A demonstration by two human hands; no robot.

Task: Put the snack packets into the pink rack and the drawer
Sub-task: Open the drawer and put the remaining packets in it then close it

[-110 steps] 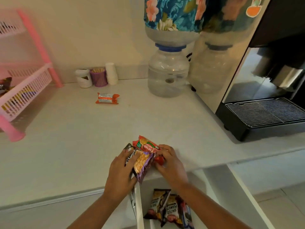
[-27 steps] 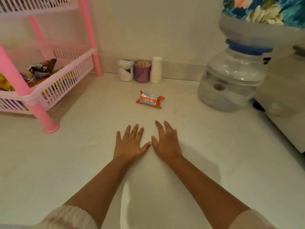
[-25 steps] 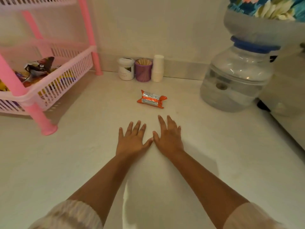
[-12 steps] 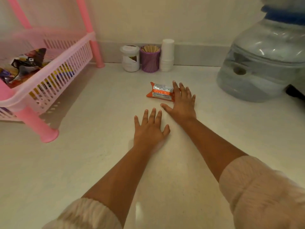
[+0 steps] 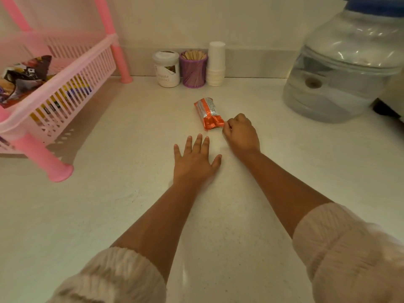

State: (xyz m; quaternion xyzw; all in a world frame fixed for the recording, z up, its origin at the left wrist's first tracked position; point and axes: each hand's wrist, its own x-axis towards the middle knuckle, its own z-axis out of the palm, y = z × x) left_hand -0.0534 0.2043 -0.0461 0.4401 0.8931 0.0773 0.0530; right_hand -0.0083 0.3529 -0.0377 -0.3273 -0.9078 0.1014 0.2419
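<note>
An orange and silver snack packet [image 5: 208,113] is pinched at its near end by the curled right hand [image 5: 240,133] on the pale bench [image 5: 109,204]; its print cannot be read. The left hand [image 5: 193,159] is laid flat, fingers spread. Other packets are held in the pink rack [image 5: 65,79] at far left. "Masala" is faintly legible on a white jar [image 5: 166,68]

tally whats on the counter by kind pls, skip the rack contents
Snack packet: 1, orange packet, its near end pinched by the right hand
Pink rack: 1
White jar: 1
Purple stick holder: 1
White cup stack: 1
Water jug: 1
Hands: 2, left hand flat on the counter
Total: 8
</note>
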